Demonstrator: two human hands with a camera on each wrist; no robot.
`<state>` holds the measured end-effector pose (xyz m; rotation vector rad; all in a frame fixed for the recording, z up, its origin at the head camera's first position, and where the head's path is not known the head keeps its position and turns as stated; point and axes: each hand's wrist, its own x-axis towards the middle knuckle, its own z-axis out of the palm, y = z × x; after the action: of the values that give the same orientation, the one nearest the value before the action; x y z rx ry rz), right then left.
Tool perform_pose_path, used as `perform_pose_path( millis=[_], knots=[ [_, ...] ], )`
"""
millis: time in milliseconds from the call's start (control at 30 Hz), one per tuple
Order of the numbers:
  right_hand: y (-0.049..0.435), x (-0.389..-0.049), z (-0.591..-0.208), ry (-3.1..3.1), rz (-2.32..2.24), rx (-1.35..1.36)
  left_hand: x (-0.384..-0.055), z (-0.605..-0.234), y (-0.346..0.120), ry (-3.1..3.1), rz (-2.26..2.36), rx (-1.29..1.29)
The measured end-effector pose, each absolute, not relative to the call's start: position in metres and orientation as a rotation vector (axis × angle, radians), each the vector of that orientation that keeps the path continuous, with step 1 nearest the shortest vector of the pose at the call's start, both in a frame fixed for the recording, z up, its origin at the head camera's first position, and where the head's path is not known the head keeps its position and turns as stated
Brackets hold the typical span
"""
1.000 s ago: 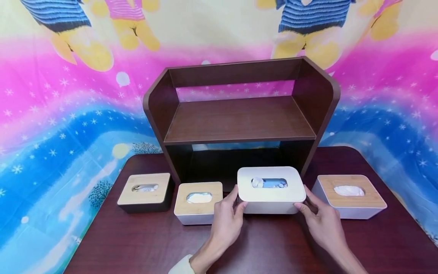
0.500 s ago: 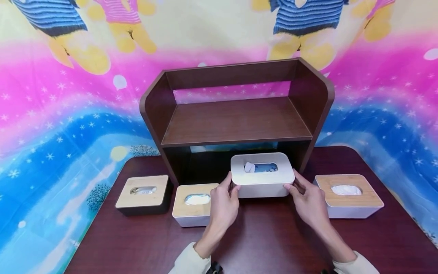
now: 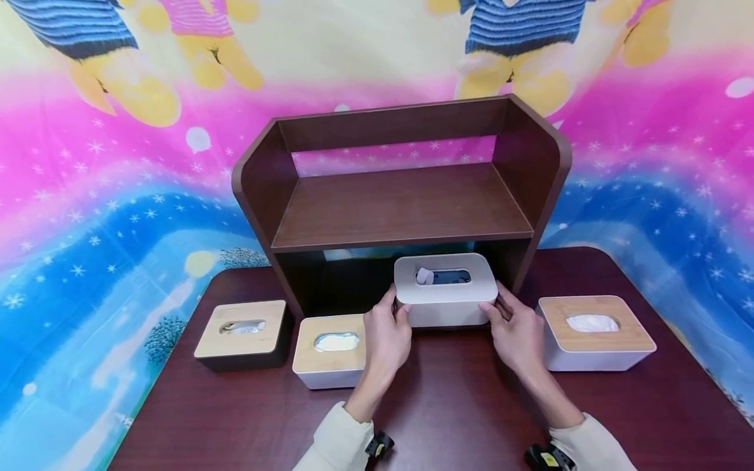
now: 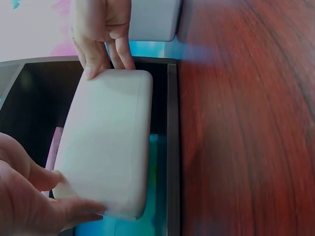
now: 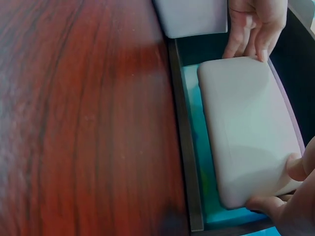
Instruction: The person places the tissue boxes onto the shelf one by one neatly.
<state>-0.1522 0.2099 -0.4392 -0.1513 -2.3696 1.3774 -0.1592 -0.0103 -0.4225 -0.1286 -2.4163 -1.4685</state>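
Observation:
A white tissue box (image 3: 450, 314) with a rounded lid and oval slot is at the mouth of the shelf's lower compartment, toward its right side. My left hand (image 3: 389, 333) grips its left end, thumb at the front corner. At the right end my right hand (image 3: 518, 333) holds on, with the thumb on the front face and the fingers around the side. Both wrist views show the front face of the white box between the two hands, framed by the dark compartment. Some tissue and a blue pack show through the slot.
The dark brown two-tier shelf (image 3: 403, 206) stands at the back of the reddish-brown table (image 3: 453, 405). Left of the hands sit a black box with a light wood lid (image 3: 212, 343) and a white wood-lidded box (image 3: 330, 379). Another wood-lidded box (image 3: 595, 360) is at right.
Both hands have carried the white tissue box forward, away from me, and slightly left, from in front of the shelf into the lower opening. The other boxes stay put.

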Motion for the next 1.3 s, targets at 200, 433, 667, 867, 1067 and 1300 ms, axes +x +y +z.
perform_pose_path(
  millis=[200, 433, 667, 867, 1067, 1300],
  knots=[
    [0.2, -0.158, -0.446, -2.331, 1.361, -0.172, -0.163, -0.426, -0.004, -2.382, -1.499, -0.071],
    [0.196, -0.161, -0.454, -2.332, 1.362, -0.189, -0.165, -0.433, -0.001, -2.383, -1.47, 0.01],
    [0.198, -0.161, -0.455, -2.36, 1.321, -0.185, -0.168, -0.436, 0.001, -2.382, -1.467, 0.003],
    [0.2, -0.159, -0.452, -2.432, 1.25, -0.197, -0.168, -0.436, 0.002, -2.384, -1.48, -0.013],
    [0.204, -0.155, -0.445, -2.512, 1.23, -0.218, -0.167, -0.435, 0.004, -2.396, -1.486, -0.024],
    [0.21, -0.147, -0.423, -2.655, 1.341, -0.17, -0.167, -0.435, 0.002, -2.398, -1.478, -0.045]
  ],
)
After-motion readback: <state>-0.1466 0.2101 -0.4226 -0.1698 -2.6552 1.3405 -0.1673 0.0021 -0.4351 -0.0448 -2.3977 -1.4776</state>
